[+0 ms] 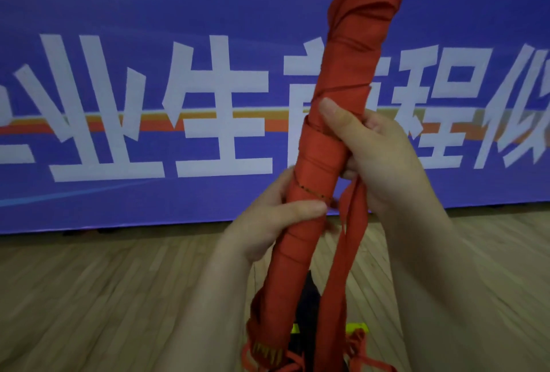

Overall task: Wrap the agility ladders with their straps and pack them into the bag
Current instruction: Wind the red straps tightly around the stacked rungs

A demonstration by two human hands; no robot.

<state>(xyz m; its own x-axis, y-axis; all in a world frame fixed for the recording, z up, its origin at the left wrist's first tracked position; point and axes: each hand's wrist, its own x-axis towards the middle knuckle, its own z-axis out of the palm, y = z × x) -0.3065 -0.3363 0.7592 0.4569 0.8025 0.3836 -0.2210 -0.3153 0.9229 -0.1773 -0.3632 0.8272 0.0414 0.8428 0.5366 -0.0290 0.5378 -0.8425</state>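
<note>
While your left grip [268, 219] and right grip [384, 148] both clutch the ladder [357, 29], a slack hold could let the strap [348, 237] beside it unwind.

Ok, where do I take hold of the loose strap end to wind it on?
I'd pinch the loose strap high up, just under the right hand, coming from the right. It hangs flat and free beside the red bundle there, while the left hand covers the other side.
</note>
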